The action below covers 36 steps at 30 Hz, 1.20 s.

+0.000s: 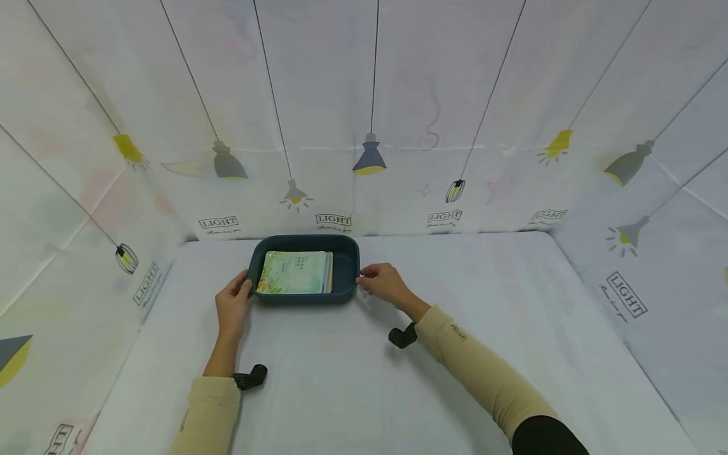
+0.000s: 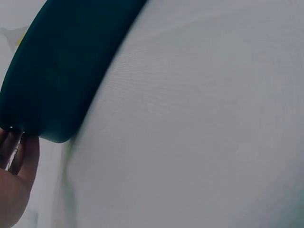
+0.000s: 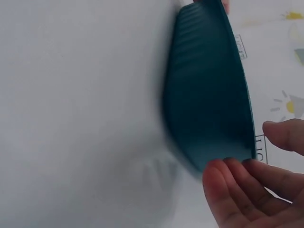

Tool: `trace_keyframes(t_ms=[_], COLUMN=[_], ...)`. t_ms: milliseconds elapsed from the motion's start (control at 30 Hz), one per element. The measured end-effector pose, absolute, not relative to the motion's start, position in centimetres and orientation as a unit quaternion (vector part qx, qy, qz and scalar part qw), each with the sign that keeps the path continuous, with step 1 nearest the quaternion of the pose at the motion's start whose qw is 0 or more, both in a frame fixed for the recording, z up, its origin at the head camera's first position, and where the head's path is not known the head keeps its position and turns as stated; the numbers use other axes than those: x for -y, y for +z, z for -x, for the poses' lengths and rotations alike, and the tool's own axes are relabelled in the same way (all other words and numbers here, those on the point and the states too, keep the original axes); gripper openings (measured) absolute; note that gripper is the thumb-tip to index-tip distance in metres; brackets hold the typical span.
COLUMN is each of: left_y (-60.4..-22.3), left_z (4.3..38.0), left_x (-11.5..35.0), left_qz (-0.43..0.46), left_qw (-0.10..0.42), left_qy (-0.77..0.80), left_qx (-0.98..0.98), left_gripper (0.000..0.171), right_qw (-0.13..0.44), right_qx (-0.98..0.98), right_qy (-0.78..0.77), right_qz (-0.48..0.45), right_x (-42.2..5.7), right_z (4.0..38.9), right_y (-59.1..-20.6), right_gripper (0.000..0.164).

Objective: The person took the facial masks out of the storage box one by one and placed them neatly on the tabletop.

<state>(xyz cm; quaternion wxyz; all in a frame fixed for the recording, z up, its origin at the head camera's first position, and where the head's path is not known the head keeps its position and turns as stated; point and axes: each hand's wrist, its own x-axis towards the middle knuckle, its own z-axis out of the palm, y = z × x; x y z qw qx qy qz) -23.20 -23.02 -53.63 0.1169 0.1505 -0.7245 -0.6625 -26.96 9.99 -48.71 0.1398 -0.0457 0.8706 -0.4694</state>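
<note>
A dark teal tray [image 1: 303,301] lies toward the far edge of the white table. Inside it, against the left part, sits a small stack of booklets [image 1: 294,273], the top one pale green with leaves printed on it. My left hand [image 1: 232,308] touches the tray's left end; in the left wrist view its extended fingers [image 2: 31,154] meet the outer wall. At the opposite end, my right hand [image 1: 387,284] has its fingertips [image 3: 217,176] against the tray's outside. The right thumb stands apart from the rim in the right wrist view.
A white cloth [image 1: 352,379] covers the table. Behind and beside it rise sheet walls [image 1: 318,76] printed with hanging lamps. Dark wrist devices [image 1: 250,378] jut out at both sleeve cuffs.
</note>
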Motion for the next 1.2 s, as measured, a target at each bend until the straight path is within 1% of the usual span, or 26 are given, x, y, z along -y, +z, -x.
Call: trace_keyframes(t_ms=[167,333,500,667,833,1067,1200], left_y=[-53.9,-54.4,-54.4,-54.1,-54.1,-54.5,-54.7], left_z=[23.2,23.3,22.9,22.6,22.7,23.0,23.2], left_x=[22.7,22.5,22.6,22.9,22.9,22.8,22.8], left_qz=[-0.142,-0.134,-0.147,-0.144,-0.145,-0.142,-0.142], left_qw=[0.127,0.139,0.146,0.145,0.145,0.145,0.148], left_qy=[-0.667,-0.670,-0.646,-0.640,-0.641,-0.643,-0.637], left_qx=[0.720,0.717,0.734,0.740,0.740,0.739,0.743], left_gripper=[0.041,0.041,0.041,0.041,0.041,0.041,0.041], right_qw=[0.157,0.157,0.148,0.159,0.185,0.191,0.210], right_qx=[-0.882,-0.881,-0.873,-0.856,-0.840,-0.838,-0.834], right_qy=[-0.443,-0.446,-0.463,-0.488,-0.509,-0.509,-0.509], right_qz=[0.039,0.038,0.051,0.052,0.039,0.041,0.037], right_x=[-10.5,-10.6,-10.1,-8.9,-7.2,-5.0,-3.8], right_z=[27.7,28.3,28.8,29.4,30.0,30.3,30.4], right_y=[-47.8,-46.6,-45.4,-44.7,-44.5,-45.3,-45.9], right_gripper=[0.034,0.030,0.029,0.030,0.030,0.029,0.029])
